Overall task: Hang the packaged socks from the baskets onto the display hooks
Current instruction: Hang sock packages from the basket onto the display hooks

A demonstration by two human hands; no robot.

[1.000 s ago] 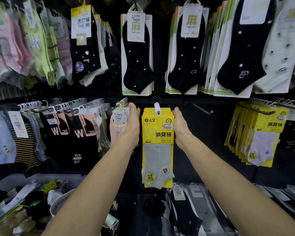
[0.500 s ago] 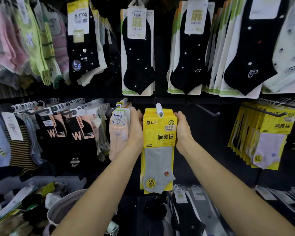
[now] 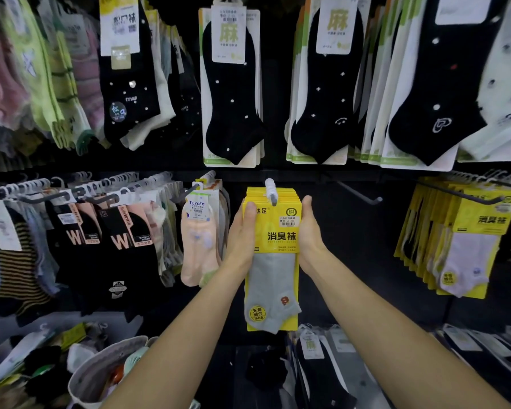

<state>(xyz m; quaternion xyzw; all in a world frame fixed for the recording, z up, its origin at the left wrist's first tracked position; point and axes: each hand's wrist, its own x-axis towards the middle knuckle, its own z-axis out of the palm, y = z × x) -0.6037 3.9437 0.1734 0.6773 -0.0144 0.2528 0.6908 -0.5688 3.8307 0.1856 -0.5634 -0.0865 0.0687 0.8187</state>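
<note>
A stack of yellow sock packs (image 3: 273, 240) with a grey sock on the front hangs on a white-tipped display hook (image 3: 270, 190) at the centre. My left hand (image 3: 242, 231) grips the stack's left edge, thumb across the front. My right hand (image 3: 309, 231) clasps the right edge, its fingers hidden behind the packs. A grey basket (image 3: 101, 376) with loose sock packs sits at the lower left.
An empty dark hook (image 3: 363, 194) juts out right of the stack. More yellow packs (image 3: 466, 240) hang further right, pink socks (image 3: 198, 243) just left. Black dotted socks (image 3: 233, 93) fill the row above. More packs lie on the shelf below.
Both hands slid a little down and forward along the stack's sides; my left thumb now lies over the front pack. The view moved slightly closer.
</note>
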